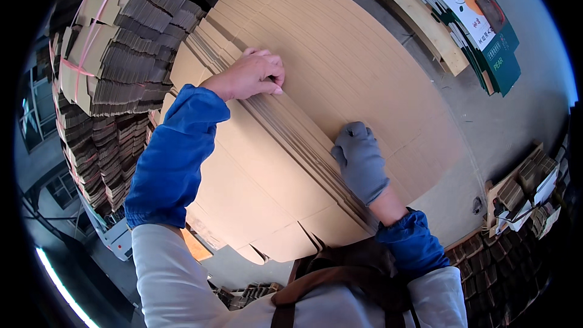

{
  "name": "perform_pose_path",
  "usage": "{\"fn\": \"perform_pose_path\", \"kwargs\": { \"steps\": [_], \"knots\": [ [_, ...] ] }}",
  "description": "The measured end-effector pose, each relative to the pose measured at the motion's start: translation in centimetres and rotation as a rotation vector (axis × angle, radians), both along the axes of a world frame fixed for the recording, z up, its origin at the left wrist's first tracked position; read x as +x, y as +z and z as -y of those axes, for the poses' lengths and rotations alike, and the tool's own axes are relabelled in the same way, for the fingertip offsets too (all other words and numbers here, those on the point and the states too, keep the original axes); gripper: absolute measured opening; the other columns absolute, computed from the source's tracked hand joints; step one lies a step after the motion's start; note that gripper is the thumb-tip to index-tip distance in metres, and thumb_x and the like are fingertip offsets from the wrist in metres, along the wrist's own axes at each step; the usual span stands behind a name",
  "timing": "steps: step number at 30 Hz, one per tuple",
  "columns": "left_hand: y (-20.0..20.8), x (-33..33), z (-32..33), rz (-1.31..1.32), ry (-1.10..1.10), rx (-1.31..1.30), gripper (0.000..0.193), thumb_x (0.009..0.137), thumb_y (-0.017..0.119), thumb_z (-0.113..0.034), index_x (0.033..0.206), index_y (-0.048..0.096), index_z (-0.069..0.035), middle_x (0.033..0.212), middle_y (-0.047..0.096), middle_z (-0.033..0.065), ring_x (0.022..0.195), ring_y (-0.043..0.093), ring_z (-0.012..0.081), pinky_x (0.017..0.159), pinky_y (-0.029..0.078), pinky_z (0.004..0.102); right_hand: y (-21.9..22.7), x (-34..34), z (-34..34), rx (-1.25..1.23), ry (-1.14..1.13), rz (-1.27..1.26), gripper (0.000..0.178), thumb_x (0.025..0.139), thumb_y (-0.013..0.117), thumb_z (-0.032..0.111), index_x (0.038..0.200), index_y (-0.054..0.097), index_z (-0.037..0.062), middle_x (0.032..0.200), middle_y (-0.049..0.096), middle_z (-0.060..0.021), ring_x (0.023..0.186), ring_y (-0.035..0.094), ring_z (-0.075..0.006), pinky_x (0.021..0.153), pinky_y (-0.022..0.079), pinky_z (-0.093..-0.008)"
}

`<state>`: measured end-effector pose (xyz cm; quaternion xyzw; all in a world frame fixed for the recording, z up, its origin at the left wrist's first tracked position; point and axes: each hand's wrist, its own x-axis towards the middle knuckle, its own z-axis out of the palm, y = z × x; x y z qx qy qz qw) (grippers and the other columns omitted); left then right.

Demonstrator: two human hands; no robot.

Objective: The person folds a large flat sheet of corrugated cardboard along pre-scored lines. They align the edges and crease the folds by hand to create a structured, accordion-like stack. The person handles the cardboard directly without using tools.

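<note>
Large flat brown cardboard sheets (pixel 352 54) lie in front of me, their edges staggered in a diagonal band. A lower cardboard sheet (pixel 249 164) with cut slots shows on the near left side. My left hand (pixel 252 75), bare, is closed in a pinch at the upper part of the staggered edges. My right hand (pixel 361 161), in a grey glove, is curled closed against the same edges, lower and to the right. Its fingertips are hidden, so how many sheets it grips does not show. Blue sleeve covers (pixel 173 152) are on both my forearms.
Bundles of folded cardboard (pixel 115 42) tied with pink strapping rise at the left. At the far right, green printed cartons (pixel 501 54) lie beside a wooden pallet (pixel 425 21). Further stacked cardboard (pixel 522 185) stands on the grey floor (pixel 513 127) at the right.
</note>
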<state>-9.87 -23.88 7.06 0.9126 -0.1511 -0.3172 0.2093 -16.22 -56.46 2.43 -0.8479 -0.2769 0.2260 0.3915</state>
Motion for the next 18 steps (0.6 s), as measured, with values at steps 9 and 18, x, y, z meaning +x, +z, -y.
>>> {"fn": "perform_pose_path", "kwargs": {
  "steps": [9,18],
  "knots": [
    [-0.2,0.2,1.1,0.042,0.117,-0.004,0.016,0.086,0.076,-0.024,0.085,0.065,-0.012,0.095,0.059,0.0006,0.1,0.055,0.0219,0.1,0.032,0.0373,-0.8,0.7,0.6,0.066,-0.031,0.017,0.021,0.086,0.07,0.008,0.102,0.06,-0.0023,0.115,0.053,-0.0215,0.1,0.056,-0.0419,0.083,0.049,-0.0481],
    [-1.1,-1.4,1.1,0.33,0.078,0.041,0.014,0.087,0.075,-0.023,0.091,0.067,-0.013,0.102,0.061,0.0025,0.106,0.055,0.0257,0.105,0.033,0.0439,0.2,0.4,-0.7,-0.128,-0.097,0.14,0.017,0.086,0.069,0.01,0.099,0.062,0.0006,0.115,0.053,-0.0181,0.1,0.057,-0.0373,0.081,0.053,-0.0452]
  ]
}}
